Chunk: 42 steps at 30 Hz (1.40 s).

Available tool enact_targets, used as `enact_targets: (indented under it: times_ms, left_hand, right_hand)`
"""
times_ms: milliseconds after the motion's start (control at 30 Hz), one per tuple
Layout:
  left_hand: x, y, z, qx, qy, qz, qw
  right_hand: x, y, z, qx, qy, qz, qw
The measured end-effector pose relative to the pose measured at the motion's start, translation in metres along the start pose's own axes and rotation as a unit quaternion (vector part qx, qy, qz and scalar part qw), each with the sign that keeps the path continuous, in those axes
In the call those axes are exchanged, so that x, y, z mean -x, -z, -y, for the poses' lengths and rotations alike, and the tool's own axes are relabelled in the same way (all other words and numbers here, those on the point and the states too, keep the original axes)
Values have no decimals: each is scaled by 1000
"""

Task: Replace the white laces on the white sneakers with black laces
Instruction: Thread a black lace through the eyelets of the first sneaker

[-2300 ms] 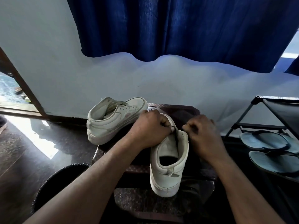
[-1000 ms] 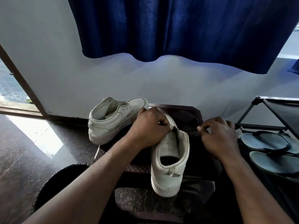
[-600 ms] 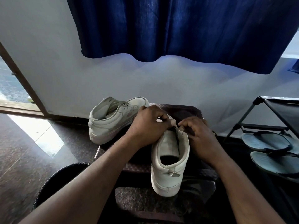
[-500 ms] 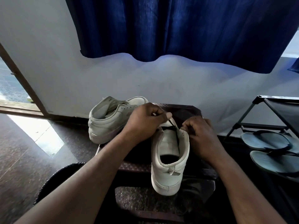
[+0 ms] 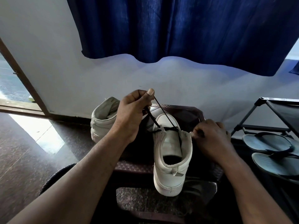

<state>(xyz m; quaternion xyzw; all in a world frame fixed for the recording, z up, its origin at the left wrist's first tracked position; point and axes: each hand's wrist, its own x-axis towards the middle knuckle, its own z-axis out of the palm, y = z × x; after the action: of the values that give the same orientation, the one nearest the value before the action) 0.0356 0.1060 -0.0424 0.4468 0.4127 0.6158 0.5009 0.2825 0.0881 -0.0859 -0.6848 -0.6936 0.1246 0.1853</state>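
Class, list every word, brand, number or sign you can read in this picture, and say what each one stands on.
No text can be read anywhere.
Near sneaker: its heel tab shows no legible print.
Far sneaker: no mark that can be read.
Sandals: no legible print.
Curtain and wall: blank.

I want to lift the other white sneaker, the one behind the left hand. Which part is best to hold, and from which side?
Probably the heel collar of the other sneaker: it faces the camera, open and unobstructed, while the toe end is hidden behind the left hand. Come from the near left, fingers inside the opening, thumb on the heel's back.
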Motion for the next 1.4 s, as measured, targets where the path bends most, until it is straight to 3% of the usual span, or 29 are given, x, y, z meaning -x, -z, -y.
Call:
enact_targets:
  times_ms: [133,267,433,600,667,833,1000,1133,1300,1400]
  left_hand:
    - [0,-3,2,25,13,14,1000]
    - [1,-4,2,80,31,37,996]
    - [0,-3,0,135,71,57,987]
    - [3,-8,5,87,84,52,991]
    - [4,-8,7,73,93,56,991]
    - [6,-14,10,20,93,82,992]
    - [8,-19,15,-3,90,74,993]
    - [7,-19,20,-22,107,66,992]
    - [10,-20,20,-40,124,65,989]
    - [9,-20,20,-48,126,63,989]
  right_hand:
    - [-1,-7,6,-177,88,-20,980]
    - [0,-15,12,-254,86,-7,963]
    - [-2,-10,10,-239,59,10,969]
    - [-1,0,-4,-32,-15,-15,999]
    - [1,3,-4,-10,-29,-35,999]
    - [1,-3,9,-189,33,-31,981]
    - [0,-13,18,-253,57,-10,966]
    - [-3,-9,9,-203,9,-7,979]
    - [2,1,1,31,-51,-18,998]
    - [4,3,-1,27,-43,-36,998]
